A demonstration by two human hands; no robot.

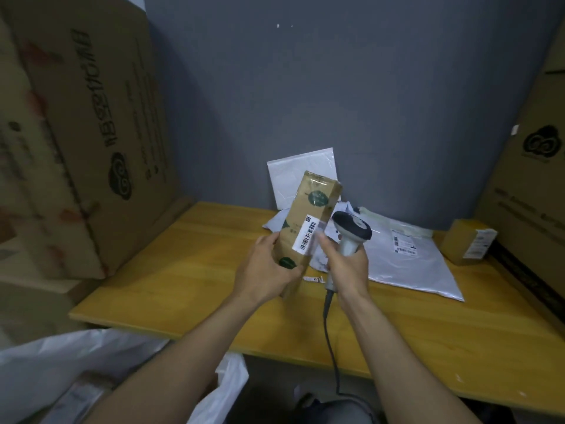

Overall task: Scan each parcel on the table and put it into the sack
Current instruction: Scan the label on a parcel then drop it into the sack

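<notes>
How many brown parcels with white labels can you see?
2: a tall brown cardboard parcel gripped in the left hand above the wooden table, and a small brown cardboard box lying at the table's far right. Others may be hidden.

No wording is legible: white barcode label (307, 237) on the tall brown cardboard parcel (301, 209); blurred Chinese print and cloud logo (120, 179) on the large cardboard box (76, 96) at nine o'clock.

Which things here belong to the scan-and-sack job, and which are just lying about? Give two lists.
Job: tall brown box in the left hand; scanner in the right hand; grey mailer; white mailer; small brown box; white sack.
Lying about: left carton; right carton; paper scrap on the table.
</notes>
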